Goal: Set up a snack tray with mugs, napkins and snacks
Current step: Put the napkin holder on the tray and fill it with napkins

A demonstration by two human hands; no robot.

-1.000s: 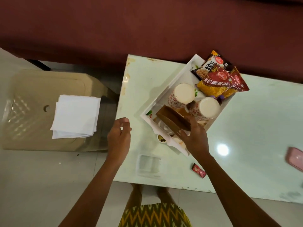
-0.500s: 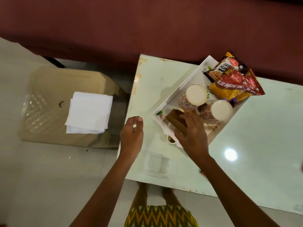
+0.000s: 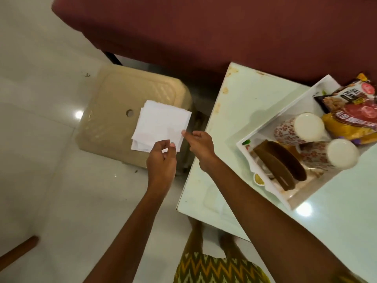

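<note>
Both my hands are over the stack of white napkins (image 3: 161, 127), which lies on a beige plastic stool (image 3: 114, 111) at centre left of the frame, just beside the pale worktop (image 3: 240, 111). My left hand (image 3: 162, 160) has its grip closed in a pinch on the near edge of the stack, thumb and fingertips meeting on the paper. My right hand (image 3: 201, 145) reaches in from the right, with thumb and forefinger nipped on the stack's right-hand corner (the other fingers are curled loosely under, so I cannot tell how many sheets it has).

The white tray (image 3: 285, 111) sits on the worktop at the right of the frame, turned at an angle. Inside it stand two patterned mugs (image 3: 297, 127), close together, their pale interiors facing up. Just beside them, toward the lower end of the tray, a brown napkin holder (image 3: 281, 162) stands on edge. Several snack packets (image 3: 350, 111), red, yellow and dark, are piled at the tray's upper right end, overhanging its rim and running out of the frame.

A dark red sofa (image 3: 204, 33) fills the top of the frame, and pale floor tiles (image 3: 40, 78) the left.
</note>
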